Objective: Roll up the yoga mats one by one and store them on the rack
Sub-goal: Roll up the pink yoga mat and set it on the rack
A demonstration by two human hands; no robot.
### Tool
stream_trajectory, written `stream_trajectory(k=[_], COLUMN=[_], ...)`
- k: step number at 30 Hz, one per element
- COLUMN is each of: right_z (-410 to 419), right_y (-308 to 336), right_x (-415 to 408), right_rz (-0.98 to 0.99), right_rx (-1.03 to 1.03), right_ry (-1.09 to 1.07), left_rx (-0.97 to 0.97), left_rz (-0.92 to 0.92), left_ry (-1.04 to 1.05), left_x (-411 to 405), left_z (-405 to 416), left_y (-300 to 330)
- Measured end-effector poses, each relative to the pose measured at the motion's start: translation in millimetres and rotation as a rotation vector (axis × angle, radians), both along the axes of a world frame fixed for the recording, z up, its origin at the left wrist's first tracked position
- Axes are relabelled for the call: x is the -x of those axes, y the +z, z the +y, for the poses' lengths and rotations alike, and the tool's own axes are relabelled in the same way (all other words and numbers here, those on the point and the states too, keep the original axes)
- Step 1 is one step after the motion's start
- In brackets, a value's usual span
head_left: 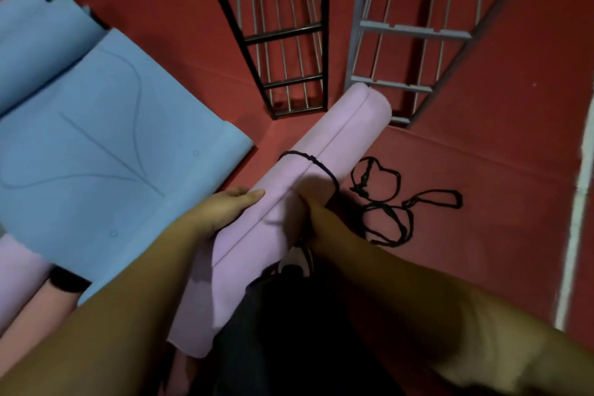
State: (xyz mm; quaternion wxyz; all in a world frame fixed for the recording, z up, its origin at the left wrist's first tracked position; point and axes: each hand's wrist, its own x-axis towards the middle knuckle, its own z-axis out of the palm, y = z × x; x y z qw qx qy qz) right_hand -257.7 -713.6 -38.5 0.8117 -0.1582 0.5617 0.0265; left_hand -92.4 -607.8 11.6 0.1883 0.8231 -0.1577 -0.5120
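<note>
Dim, warm indoor light, soft overall focus, motion blur at the hands (302, 202), wide-angle bending at edges

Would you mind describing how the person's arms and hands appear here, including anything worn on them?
Both forearms are bare up to the frame's edge, with no sleeves visible. The left hand and the right hand wear no gloves, and no rings, watch or bracelet show on either, though the right hand is motion-blurred, so small details there cannot be confirmed.
</note>
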Motion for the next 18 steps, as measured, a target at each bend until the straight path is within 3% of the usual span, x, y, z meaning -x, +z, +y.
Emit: stream_trajectory(k=[5, 12, 18], right_z=[-8.1, -12.8, -40.8], right_y=[-22.2, -38.1, -52.9], right_x=[13.9, 19.6, 21.9], right_rz=[0.024, 0.030, -0.003], right_rx=[0.043, -0.022, 0.050], right_ry=[0.102, 0.008, 0.016], left_rx=[-0.009, 0.033, 0.061], left_rz=[0.043, 0.050, 0.061], left_ry=[0.069, 0.031, 0.045], left_x=[10.1, 11.8, 10.9], left_z=[-3.5, -13.2, -35.0], left_y=[-13.7, -31.2, -52.1])
